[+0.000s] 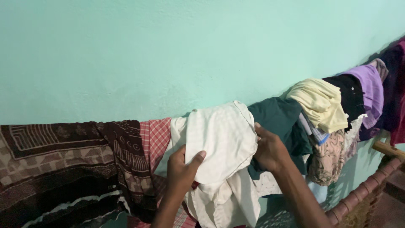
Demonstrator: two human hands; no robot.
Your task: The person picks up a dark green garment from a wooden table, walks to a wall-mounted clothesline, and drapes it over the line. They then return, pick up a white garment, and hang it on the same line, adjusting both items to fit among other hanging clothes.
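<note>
Hands: left hand (182, 169), right hand (269, 150) grip white cloth (221, 139); teal garment (280, 120) beside.

One head-worn view looks forward and slightly down at a mint-green wall (168, 50), close in. A row of hung clothes (320, 105) runs from 9 o'clock towards 2 o'clock; both forearms enter from 6 o'clock.

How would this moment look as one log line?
left hand: grips white cloth | right hand: grips its other edge | beside: dark green cloth, red checked cloth
</note>
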